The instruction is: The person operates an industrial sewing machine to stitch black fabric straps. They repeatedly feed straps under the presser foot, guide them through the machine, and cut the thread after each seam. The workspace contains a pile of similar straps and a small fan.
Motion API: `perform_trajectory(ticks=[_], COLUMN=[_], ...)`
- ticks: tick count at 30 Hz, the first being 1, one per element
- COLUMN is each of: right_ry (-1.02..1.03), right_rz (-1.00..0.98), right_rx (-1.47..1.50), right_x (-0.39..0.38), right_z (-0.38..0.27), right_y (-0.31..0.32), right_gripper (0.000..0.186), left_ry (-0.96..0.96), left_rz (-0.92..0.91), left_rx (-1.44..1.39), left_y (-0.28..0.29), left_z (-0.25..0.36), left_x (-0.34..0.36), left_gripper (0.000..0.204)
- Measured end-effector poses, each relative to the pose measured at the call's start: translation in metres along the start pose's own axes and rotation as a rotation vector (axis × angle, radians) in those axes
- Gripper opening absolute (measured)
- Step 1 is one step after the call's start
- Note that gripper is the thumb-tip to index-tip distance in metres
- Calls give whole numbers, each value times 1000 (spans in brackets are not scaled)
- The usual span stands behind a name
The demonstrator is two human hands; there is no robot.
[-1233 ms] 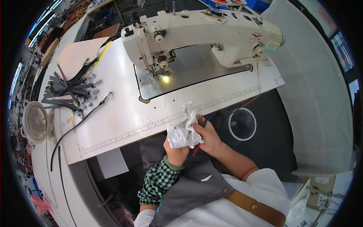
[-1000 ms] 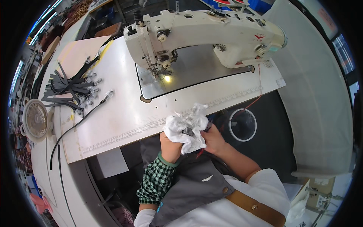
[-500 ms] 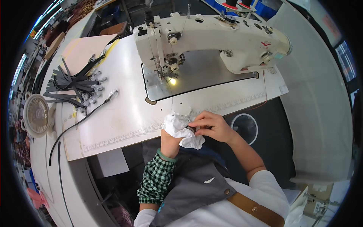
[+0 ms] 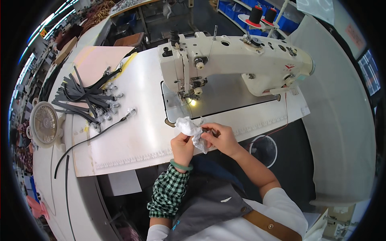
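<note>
Just in front of the sewing machine [image 4: 225, 52], a crumpled white cloth or tissue [image 4: 188, 127] is held between my two hands at the table's front edge. My left hand [image 4: 183, 150] grips its lower left side, thumb up. My right hand [image 4: 220, 139] pinches at its right side with bent fingers; a small dark thing shows by the fingertips, too small to name. Behind the cloth, the machine's lamp glows beside the needle area over the metal bed plate [image 4: 217, 93].
On the left of the white table [image 4: 136, 142] lie a bundle of dark straps with plastic-wrapped ends [image 4: 82, 96] and one long single strap [image 4: 94, 134]. A small fan-like round device [image 4: 45, 123] stands farther left. Thread cones [image 4: 255, 17] stand behind the machine. A white ring [image 4: 263, 151] shows below the table's edge.
The view has shifted, so the machine and table sit lower and farther right. My hands have turned the white cloth, which now stands more upright between them.
</note>
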State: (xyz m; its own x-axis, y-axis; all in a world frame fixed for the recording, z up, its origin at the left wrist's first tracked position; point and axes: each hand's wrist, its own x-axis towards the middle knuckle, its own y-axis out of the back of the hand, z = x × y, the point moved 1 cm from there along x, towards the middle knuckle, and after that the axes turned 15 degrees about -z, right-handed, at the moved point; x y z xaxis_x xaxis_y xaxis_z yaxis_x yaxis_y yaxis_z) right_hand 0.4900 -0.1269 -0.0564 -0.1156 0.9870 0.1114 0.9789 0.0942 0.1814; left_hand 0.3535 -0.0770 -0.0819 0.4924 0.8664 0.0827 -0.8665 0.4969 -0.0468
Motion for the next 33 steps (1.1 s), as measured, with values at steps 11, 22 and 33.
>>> perform_trajectory(ticks=[11,22,33], right_ry=[-209,-227,-168], right_rz=[-70,145,-248], right_rx=[-711,-287,-110], right_x=[31,17,-33], right_z=[-5,6,-57], right_y=[28,68,65], right_gripper=[44,33,21], left_ry=[-150,-210,-532], left_rz=[241,86,-485], left_rx=[-136,-217,732], left_y=[17,13,-25], left_z=[-1,9,53], left_x=[-12,-12,-9], left_gripper=[21,16,34])
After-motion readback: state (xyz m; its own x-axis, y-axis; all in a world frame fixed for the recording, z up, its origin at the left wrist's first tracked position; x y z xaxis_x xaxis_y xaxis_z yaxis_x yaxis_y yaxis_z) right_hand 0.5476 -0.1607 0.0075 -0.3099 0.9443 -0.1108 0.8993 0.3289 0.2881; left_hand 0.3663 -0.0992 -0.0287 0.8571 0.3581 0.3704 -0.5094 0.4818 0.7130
